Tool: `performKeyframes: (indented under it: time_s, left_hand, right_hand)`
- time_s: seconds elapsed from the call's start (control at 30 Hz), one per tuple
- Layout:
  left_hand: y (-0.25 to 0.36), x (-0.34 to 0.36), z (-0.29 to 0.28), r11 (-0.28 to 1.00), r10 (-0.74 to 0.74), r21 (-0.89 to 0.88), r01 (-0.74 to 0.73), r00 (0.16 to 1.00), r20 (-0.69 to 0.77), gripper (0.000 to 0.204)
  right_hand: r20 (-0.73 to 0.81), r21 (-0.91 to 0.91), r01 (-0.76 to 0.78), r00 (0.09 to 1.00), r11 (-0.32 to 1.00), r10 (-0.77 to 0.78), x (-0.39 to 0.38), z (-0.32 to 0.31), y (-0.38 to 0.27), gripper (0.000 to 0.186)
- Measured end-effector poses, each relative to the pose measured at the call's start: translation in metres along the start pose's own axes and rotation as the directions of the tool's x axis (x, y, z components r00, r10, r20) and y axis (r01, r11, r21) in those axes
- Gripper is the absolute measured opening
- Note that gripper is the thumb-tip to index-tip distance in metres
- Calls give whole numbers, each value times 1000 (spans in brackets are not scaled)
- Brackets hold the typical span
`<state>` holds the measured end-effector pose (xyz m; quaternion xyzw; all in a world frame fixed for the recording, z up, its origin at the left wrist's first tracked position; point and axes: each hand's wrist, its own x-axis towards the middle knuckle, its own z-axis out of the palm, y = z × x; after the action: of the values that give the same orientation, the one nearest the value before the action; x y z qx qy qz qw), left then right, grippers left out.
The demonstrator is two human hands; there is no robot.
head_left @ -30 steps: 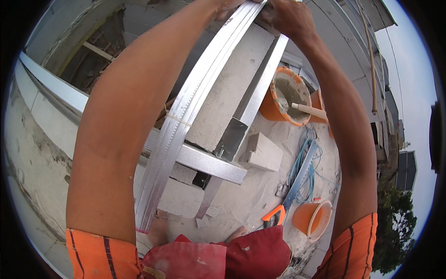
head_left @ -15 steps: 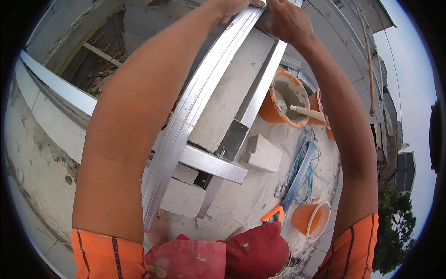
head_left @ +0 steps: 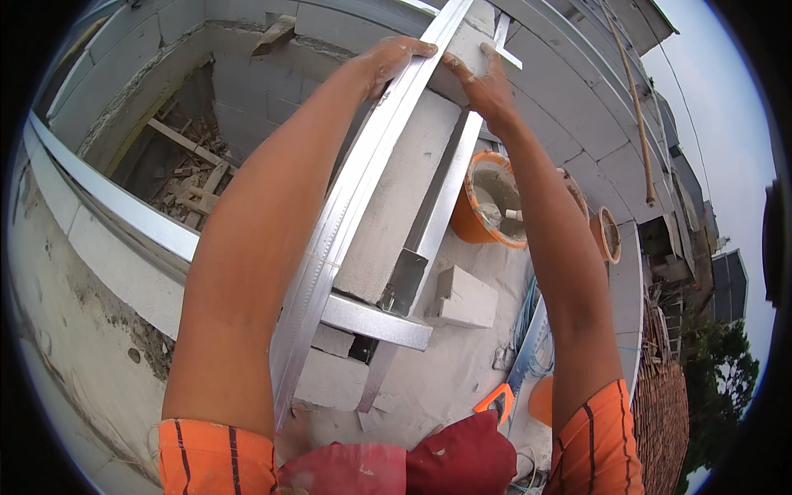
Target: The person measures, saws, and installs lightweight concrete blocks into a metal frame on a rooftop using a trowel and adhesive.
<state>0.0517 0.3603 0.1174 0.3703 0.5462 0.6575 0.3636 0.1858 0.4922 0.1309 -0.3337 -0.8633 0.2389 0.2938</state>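
Observation:
A long galvanized metal stud [head_left: 363,173] runs lengthwise before me, with a thin tie around it. My left hand [head_left: 398,59] is closed over its far part, some fingers hidden down its left side. My right hand [head_left: 488,89] spans a pale concrete block [head_left: 472,40] just right of the stud, thumb and a finger spread against its surface. A longer pale block [head_left: 404,186] lies nearer, between the stud and a second metal channel [head_left: 450,186]. A short metal crosspiece [head_left: 375,322] sticks out below it.
Right of the frame stand an orange mortar bucket [head_left: 477,216] with a tool in it and a loose block [head_left: 466,297]. An orange-handled saw [head_left: 495,402] lies by blue cord [head_left: 521,318]. On the left, a deep opening [head_left: 177,157] holds rubble and boards.
My view has shifted, bringing more of the far end into sight. My right hand's fingers have spread, against the far block; the left hand remains at the stud.

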Motion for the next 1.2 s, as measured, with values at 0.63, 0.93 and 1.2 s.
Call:
performKeyframes:
  time_s: [0.63, 0.93, 1.2]
  left_hand:
    - [7, -6, -2, 999, -32, 22, 32, 999, -12, 40]
    - [17, -6, 3, 937, -40, 344, 54, 998, -46, 70]
    - [65, -30, 85, 461, 599, 839, -288, 799, -54, 68]
  right_hand:
    - [47, 561, -301, 942, 771, 333, -5, 8, 0, 87]
    - [34, 828, -158, 972, 538, 233, -30, -29, 27, 72]
    - [132, 987, -139, 987, 78, 89, -151, -109, 79, 51]
